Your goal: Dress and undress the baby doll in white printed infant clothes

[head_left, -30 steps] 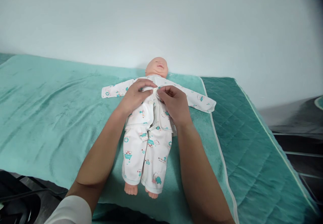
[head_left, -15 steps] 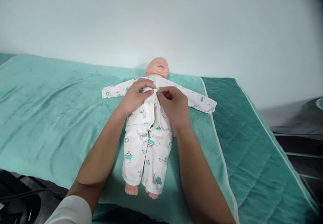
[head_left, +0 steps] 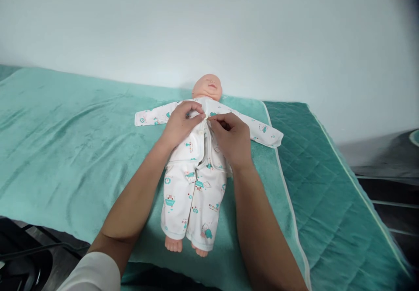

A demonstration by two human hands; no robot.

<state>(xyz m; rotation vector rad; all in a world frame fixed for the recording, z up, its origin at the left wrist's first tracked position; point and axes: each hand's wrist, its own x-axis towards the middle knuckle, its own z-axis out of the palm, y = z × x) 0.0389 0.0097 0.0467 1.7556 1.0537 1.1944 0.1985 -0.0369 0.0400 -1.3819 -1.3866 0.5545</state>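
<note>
A baby doll [head_left: 207, 86] lies on its back, dressed in a white printed jacket [head_left: 188, 148] and matching trousers [head_left: 204, 195]. Both sleeves stretch out sideways. At the chest, my left hand [head_left: 183, 121] pinches the jacket's front edge beside a small button [head_left: 206, 116]. Opposite it, my right hand [head_left: 231, 136] has thumb and forefinger pinched at the same spot, its other fingers curled. Below the hands the jacket front hangs apart, with another button on its edge. My fingertips partly cover the upper button, so whether it sits through its hole is hidden.
A light green blanket [head_left: 81, 151] lies under the doll, over a darker quilted cover [head_left: 330, 186] on the right. A pale wall [head_left: 209, 29] rises behind the doll's head. Black furniture [head_left: 24, 256] stands at the lower left, dark slats [head_left: 393, 212] at the right.
The whole scene has shifted slightly to the right in view. Both hands stay at the upper button, and their fingertips have come closer together, covering more of it.
</note>
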